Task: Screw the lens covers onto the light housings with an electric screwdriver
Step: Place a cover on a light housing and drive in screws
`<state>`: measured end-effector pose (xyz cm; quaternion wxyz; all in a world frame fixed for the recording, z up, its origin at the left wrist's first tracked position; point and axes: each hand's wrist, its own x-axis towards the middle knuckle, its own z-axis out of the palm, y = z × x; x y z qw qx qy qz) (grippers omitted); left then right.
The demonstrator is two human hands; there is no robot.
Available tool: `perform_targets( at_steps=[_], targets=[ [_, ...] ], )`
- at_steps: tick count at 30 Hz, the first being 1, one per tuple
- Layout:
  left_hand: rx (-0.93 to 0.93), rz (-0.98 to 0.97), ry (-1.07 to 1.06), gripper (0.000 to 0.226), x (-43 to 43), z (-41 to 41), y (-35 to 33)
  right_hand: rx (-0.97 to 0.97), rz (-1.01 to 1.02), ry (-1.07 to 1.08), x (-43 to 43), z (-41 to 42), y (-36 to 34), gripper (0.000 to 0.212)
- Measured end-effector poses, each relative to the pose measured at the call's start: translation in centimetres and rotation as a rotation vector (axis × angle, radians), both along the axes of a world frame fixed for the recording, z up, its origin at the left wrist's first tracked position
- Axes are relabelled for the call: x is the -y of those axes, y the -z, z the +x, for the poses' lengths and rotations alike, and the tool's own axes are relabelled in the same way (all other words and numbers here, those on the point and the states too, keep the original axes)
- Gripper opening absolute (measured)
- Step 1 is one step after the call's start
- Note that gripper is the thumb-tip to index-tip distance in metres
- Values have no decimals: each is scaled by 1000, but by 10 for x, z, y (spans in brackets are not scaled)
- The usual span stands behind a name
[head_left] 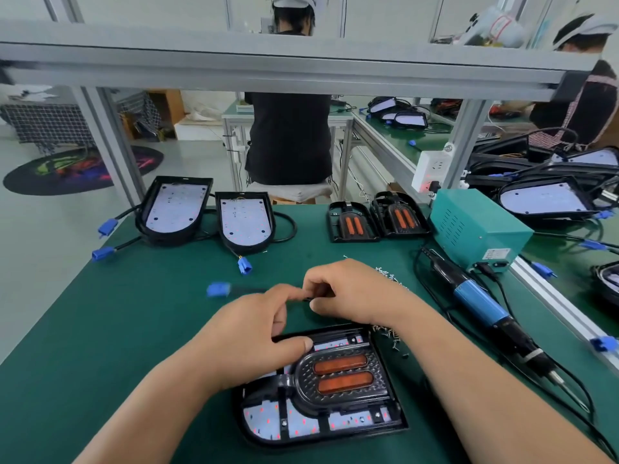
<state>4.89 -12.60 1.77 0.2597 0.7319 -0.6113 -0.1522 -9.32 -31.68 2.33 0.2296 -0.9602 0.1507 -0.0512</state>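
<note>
Beneath both hands, table (134, 313): a green mat covers it, with all the parts laid out on top.
Power box (475, 226): teal metal, beyond the right hand and further right, at the table's edge.
Light housing (397, 416): black and rounded at one end, lying flat just below the hands, partly under the left palm.
Lens cover (341, 376): black and textured with two orange strips, seated in that housing, below the right hand.
Open housings: two more, showing white boards, one (176, 209) far beyond the left hand and one (246, 222) beside it, nearer the middle.
Spare covers: two, (351, 222) and (400, 217), side by side well beyond the right hand.
Screwdriver (482, 299): blue and black, lying on the mat to the right of the right forearm, untouched.
Left hand (254, 336): thumb rests on the housing's upper rim; fingers curl up toward the right hand, and a grip cannot be made out.
Right hand (351, 293): curled, thumb and fingers pinching a thin black cable (249, 290).
Blue plug (218, 289): blurred, at the cable's end, left of both hands.
Screws (390, 334): small, scattered under and beside the right wrist.
</note>
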Motion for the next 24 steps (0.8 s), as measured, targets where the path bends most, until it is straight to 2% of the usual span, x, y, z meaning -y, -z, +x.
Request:
perform_targets(
  at_steps=[3, 6, 10, 13, 15, 20, 24],
  targets=[
    [126, -8, -41, 74, 0, -3, -3, 47, 65, -68, -3, -6, -5, 11],
    [231, -21, -96, 73, -2, -6, -7, 104, 221, -72, -3, -12, -7, 11],
    [464, -22, -122, 68, -2, -12, -11, 127, 360, -42, 4, -18, -5, 10],
    [544, -13, -124, 72, 1, -14, -10, 188, 634, -3, 3, -22, -3, 10],
    [477, -13, -117, 66, 1, -15, -9, 266, 792, 30, 4, -27, -2, 14],
    [114, -56, -130, 50, 2, -12, -2, 486, 1112, 141, 15, -44, 4, 34],
    [-172, -147, -183, 45, 7, -11, 6, 600, 1159, 292, 21, -51, 4, 64]
  ],
)
